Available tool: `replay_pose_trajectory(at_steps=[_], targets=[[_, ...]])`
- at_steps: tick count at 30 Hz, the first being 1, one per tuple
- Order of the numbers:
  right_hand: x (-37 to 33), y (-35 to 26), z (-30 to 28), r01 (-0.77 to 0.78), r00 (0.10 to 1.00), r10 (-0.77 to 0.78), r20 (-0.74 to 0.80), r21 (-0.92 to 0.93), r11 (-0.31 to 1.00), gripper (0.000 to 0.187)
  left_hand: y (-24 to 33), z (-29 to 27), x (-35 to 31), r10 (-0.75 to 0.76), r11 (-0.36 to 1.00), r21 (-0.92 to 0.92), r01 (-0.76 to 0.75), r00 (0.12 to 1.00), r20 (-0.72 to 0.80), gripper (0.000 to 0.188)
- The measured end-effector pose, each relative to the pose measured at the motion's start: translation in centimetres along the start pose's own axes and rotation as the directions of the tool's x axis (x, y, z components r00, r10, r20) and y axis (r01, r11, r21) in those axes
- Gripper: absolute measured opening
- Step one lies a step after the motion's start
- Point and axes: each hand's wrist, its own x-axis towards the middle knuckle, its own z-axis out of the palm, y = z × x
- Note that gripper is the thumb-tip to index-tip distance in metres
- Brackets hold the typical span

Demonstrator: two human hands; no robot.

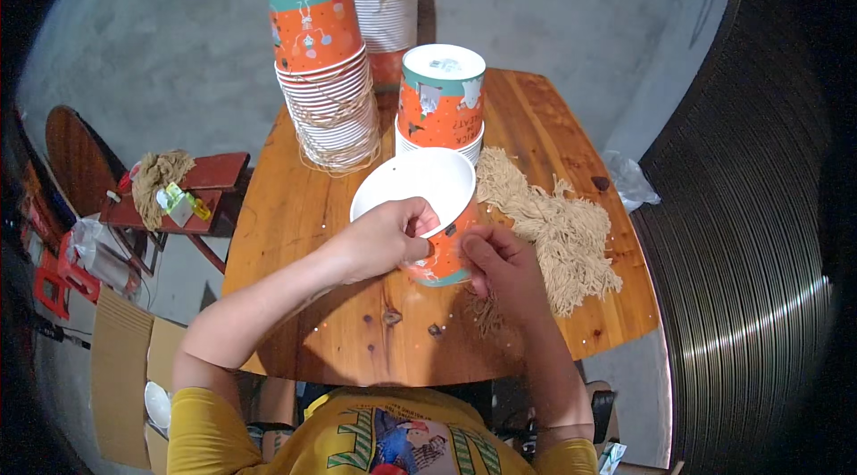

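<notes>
The orange paper cup (pixel 427 207) sat between both hands, left hand (pixel 386 238) curled over its rim, right hand (pixel 502 262) pinching its side.

At the centre of the frame, an orange paper cup with a teal rim band and white inside (pixel 427 198) lies tilted on the round wooden table (pixel 295 234). The left hand (pixel 386 238) grips its rim, thumb inside; the right hand (pixel 502 265) pinches its lower edge. Just right lies a heap of beige cut string (pixel 558 229). Above, two stacks of matching cups (pixel 330 91) stand upside down.
</notes>
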Motion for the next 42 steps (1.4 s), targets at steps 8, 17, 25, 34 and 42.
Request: replay_pose_trajectory(at_steps=[8, 17, 25, 34, 42], targets=[[0.5, -0.6, 0.2, 0.124, 0.992, -0.124, 0.008, 0.006, 0.992, 0.007, -0.1, 1.3, -0.5, 0.300, 0.954, 0.014, -0.300, 0.954, 0.002, 0.030], [0.0, 2.5, -0.5, 0.254, 0.955, -0.267, -0.129, -0.109, 0.961, 0.006, -1.0, 2.6, 0.5, 0.521, 0.832, 0.299, -0.467, 0.843, -0.133, 0.008], [-1.2, 2.4, -0.5, 0.108, 0.954, -0.217, -0.205, -0.439, 0.892, 0.018, -1.8, 3.4, 0.4, 0.523, 0.813, 0.392, -0.431, 0.837, -0.162, 0.013], [-2.4, 3.8, 1.0, 0.138, 0.905, -0.288, -0.313, -0.426, 0.894, 0.006, -2.4, 3.0, 0.7, 0.511, 0.781, 0.485, -0.393, 0.849, -0.134, 0.015], [-0.3, 7.7, 1.8, 0.276, 0.813, -0.502, -0.294, -0.566, 0.777, 0.015, -1.2, 2.3, 1.4, 0.263, 0.855, 0.473, -0.215, 0.964, -0.037, 0.017]])
